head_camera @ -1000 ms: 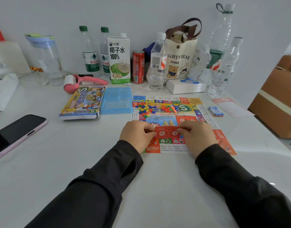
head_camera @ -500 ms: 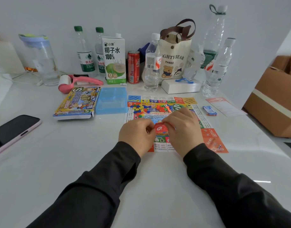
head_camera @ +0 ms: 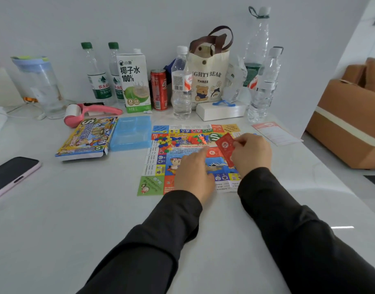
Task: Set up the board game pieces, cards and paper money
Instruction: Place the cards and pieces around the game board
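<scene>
Head view: I see my right hand (head_camera: 251,153) pinching a red card (head_camera: 225,145) between thumb and fingers, tilted, just above the right side of the paper game board (head_camera: 156,158). My left hand (head_camera: 195,172) lies over the board's middle, fingers straight and holding nothing, index pointing away from me. Both hands and black sleeves hide the board's near right part. A pile of coloured plastic pieces (head_camera: 167,141) sits on the board's far half. A blue tray (head_camera: 131,133) lies just left of the board, with the game box (head_camera: 88,137) beside it. Behind them a coconut water carton (head_camera: 134,81), a red can (head_camera: 159,90), a water bottle (head_camera: 181,85), a tote bag (head_camera: 210,77) and a white box (head_camera: 221,110) crowd the far edge. A phone (head_camera: 11,175) lies far left and a leaflet (head_camera: 275,133) to the right, all on the white table (head_camera: 76,209).
</scene>
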Action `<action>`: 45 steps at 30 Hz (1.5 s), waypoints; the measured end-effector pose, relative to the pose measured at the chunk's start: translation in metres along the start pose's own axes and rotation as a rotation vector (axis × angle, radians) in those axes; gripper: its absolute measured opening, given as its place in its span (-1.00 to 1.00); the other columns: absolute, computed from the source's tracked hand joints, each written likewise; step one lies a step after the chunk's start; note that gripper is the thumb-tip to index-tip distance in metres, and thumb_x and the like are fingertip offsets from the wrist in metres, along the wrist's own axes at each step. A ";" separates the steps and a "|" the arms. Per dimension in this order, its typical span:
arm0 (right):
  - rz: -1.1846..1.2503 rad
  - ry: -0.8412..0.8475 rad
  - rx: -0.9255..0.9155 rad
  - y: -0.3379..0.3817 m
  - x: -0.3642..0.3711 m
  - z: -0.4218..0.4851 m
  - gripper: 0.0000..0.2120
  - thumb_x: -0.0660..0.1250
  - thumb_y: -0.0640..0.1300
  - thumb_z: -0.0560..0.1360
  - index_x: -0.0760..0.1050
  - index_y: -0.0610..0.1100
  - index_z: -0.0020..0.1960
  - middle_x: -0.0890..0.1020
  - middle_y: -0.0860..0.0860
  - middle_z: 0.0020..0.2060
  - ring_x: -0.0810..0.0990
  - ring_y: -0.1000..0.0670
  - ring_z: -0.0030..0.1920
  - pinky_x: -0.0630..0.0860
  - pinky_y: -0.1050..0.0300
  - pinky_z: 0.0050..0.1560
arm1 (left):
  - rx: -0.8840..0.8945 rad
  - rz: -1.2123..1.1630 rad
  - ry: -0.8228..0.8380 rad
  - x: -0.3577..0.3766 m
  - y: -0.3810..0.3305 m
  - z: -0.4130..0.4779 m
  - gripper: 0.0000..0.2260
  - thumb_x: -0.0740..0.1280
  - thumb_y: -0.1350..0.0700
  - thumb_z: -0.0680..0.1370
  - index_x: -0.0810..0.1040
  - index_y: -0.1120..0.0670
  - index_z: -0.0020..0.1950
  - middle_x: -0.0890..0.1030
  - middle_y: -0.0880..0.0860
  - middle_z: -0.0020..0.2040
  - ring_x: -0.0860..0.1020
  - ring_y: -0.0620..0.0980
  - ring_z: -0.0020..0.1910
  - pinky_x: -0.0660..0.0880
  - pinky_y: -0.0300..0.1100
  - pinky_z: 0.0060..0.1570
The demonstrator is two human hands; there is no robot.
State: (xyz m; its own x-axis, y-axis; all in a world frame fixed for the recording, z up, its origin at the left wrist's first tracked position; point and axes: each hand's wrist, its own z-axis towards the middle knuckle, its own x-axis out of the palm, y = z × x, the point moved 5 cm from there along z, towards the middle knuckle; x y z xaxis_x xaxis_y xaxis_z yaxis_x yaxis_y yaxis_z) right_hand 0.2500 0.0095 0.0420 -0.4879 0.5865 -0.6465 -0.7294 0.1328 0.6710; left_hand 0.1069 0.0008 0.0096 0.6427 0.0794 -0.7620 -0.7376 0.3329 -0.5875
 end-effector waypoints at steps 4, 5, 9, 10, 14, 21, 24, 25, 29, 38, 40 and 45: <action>-0.007 -0.013 0.159 -0.031 -0.011 0.013 -0.80 0.23 -0.23 0.48 0.62 -0.18 -0.04 0.65 -0.12 -0.10 0.52 -0.09 -0.14 0.37 0.18 -0.14 | 0.054 0.213 0.069 0.009 -0.004 0.000 -0.63 0.17 0.19 0.54 0.44 0.01 0.34 0.51 0.02 0.24 0.34 0.07 0.25 0.35 -0.04 0.21; -0.006 -0.020 0.190 -0.038 -0.015 0.017 -0.80 0.22 -0.23 0.49 0.62 -0.19 -0.04 0.65 -0.12 -0.09 0.51 -0.07 -0.15 0.37 0.18 -0.14 | 0.060 0.224 0.069 0.009 -0.004 0.001 -0.66 0.17 0.17 0.55 0.48 0.00 0.31 0.51 0.00 0.23 0.35 0.05 0.24 0.35 -0.05 0.20; -0.047 -0.034 0.283 -0.065 -0.024 0.029 -0.80 0.23 -0.22 0.48 0.60 -0.20 -0.01 0.64 -0.14 -0.04 0.56 -0.14 -0.02 0.46 0.07 -0.02 | 0.076 0.249 0.072 0.011 -0.004 0.002 -0.69 0.15 0.14 0.57 0.50 -0.02 0.28 0.50 -0.04 0.24 0.34 0.01 0.23 0.34 -0.11 0.18; -0.053 -0.030 0.312 -0.071 -0.025 0.031 -0.81 0.23 -0.22 0.48 0.60 -0.20 -0.01 0.63 -0.14 -0.03 0.56 -0.16 0.00 0.47 0.05 0.00 | 0.077 0.253 0.068 0.010 -0.005 0.001 -0.68 0.15 0.14 0.57 0.50 -0.02 0.29 0.49 -0.04 0.24 0.34 0.01 0.23 0.33 -0.12 0.18; -0.062 -0.013 0.389 -0.085 -0.027 0.035 -0.84 0.24 -0.23 0.49 0.59 -0.17 -0.03 0.62 -0.12 -0.03 0.56 -0.13 0.00 0.47 0.05 -0.01 | 0.077 0.270 0.059 0.010 -0.006 0.001 -0.68 0.12 0.13 0.59 0.49 -0.04 0.29 0.49 -0.05 0.23 0.34 -0.01 0.21 0.32 -0.14 0.15; -0.292 0.095 0.392 -0.086 -0.022 0.041 -0.72 0.28 -0.10 0.52 0.45 -0.17 0.19 0.56 -0.14 0.08 0.51 -0.15 0.10 0.42 -0.06 0.22 | 0.082 0.274 0.061 0.010 -0.006 0.001 -0.68 0.12 0.13 0.58 0.49 -0.03 0.29 0.49 -0.05 0.21 0.34 -0.02 0.20 0.33 -0.15 0.14; -0.375 0.114 0.363 -0.084 -0.021 0.042 -0.68 0.27 -0.09 0.53 0.40 -0.18 0.24 0.53 -0.16 0.14 0.48 -0.15 0.16 0.37 -0.06 0.26 | 0.082 0.276 0.068 0.010 -0.006 0.000 -0.68 0.13 0.13 0.58 0.49 -0.03 0.29 0.49 -0.05 0.21 0.34 -0.02 0.20 0.34 -0.14 0.15; -0.392 0.099 0.347 -0.084 -0.020 0.042 -0.69 0.28 -0.08 0.53 0.41 -0.18 0.23 0.53 -0.15 0.13 0.48 -0.15 0.16 0.37 -0.06 0.26 | 0.082 0.279 0.069 0.010 -0.007 0.000 -0.68 0.13 0.13 0.58 0.48 -0.03 0.29 0.49 -0.05 0.22 0.34 -0.02 0.20 0.34 -0.14 0.15; -0.411 0.057 0.267 -0.084 -0.019 0.041 -0.73 0.29 -0.12 0.51 0.48 -0.13 0.19 0.56 -0.12 0.09 0.49 -0.13 0.12 0.39 -0.09 0.23 | 0.088 0.290 0.076 0.010 -0.008 0.002 -0.70 0.14 0.12 0.58 0.50 -0.01 0.27 0.51 -0.04 0.19 0.35 -0.01 0.19 0.36 -0.13 0.12; -0.377 0.005 0.196 -0.076 -0.021 0.045 -0.74 0.23 -0.12 0.53 0.50 -0.12 0.20 0.52 -0.12 0.13 0.42 -0.14 0.17 0.39 -0.05 0.22 | 0.121 0.260 0.005 0.005 -0.034 0.016 -0.71 0.18 0.12 0.57 0.48 0.08 0.28 0.48 0.00 0.24 0.32 0.02 0.25 0.36 -0.08 0.21; -0.381 0.032 0.201 -0.077 -0.016 0.045 -0.74 0.23 -0.11 0.53 0.50 -0.11 0.20 0.51 -0.11 0.13 0.41 -0.13 0.18 0.38 -0.05 0.23 | 0.114 0.232 -0.001 0.010 -0.041 0.020 -0.71 0.18 0.11 0.57 0.47 0.09 0.28 0.47 0.01 0.25 0.32 0.02 0.26 0.35 -0.08 0.22; -0.321 0.072 0.223 -0.084 -0.011 0.057 -0.68 0.18 -0.13 0.54 0.43 -0.12 0.28 0.50 -0.11 0.21 0.41 -0.13 0.23 0.36 -0.06 0.27 | 0.146 0.210 -0.011 0.030 -0.051 0.030 -0.68 0.15 0.11 0.58 0.44 0.09 0.32 0.47 0.02 0.24 0.31 0.04 0.26 0.33 -0.09 0.18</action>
State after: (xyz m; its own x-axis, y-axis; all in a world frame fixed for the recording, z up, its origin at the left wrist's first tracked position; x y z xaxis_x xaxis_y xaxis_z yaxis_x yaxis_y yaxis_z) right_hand 0.3438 0.0374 0.0136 -0.2899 0.4303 -0.8549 -0.7324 0.4753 0.4876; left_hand 0.1697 0.0143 0.0252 0.4814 0.1711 -0.8596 -0.8178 0.4406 -0.3703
